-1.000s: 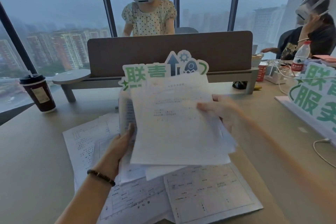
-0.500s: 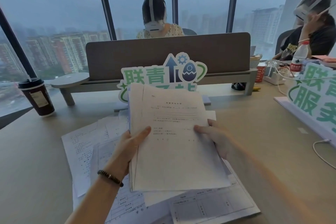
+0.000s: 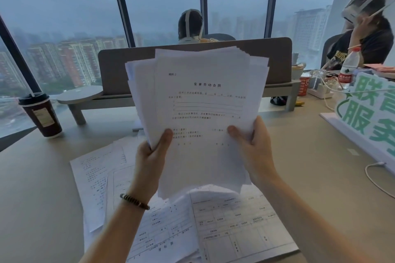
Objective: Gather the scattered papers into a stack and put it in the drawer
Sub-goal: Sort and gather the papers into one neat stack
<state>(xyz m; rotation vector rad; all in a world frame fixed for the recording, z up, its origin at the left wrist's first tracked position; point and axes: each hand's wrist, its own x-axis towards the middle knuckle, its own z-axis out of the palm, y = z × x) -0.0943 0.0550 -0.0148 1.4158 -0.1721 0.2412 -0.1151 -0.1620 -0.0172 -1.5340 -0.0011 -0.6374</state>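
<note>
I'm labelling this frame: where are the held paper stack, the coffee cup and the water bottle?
held paper stack [image 3: 201, 100], head view, middle of top sheet
coffee cup [image 3: 42, 116], head view, its label
water bottle [image 3: 348, 68], head view, its body

The papers [image 3: 205, 100] are white with faint black print; the sheets [image 3: 235, 220] on the bench carry printed grids. The bench [image 3: 38, 198] is pale beige. The cup [image 3: 42, 115] is dark maroon with a black lid and a pale label. The bracelet [image 3: 134, 201] has dark beads. The sign [image 3: 367, 113] is white with green characters. The bottle [image 3: 349, 68] is clear, with a red cap and red label. The divider [image 3: 119, 70] is grey-brown.
</note>
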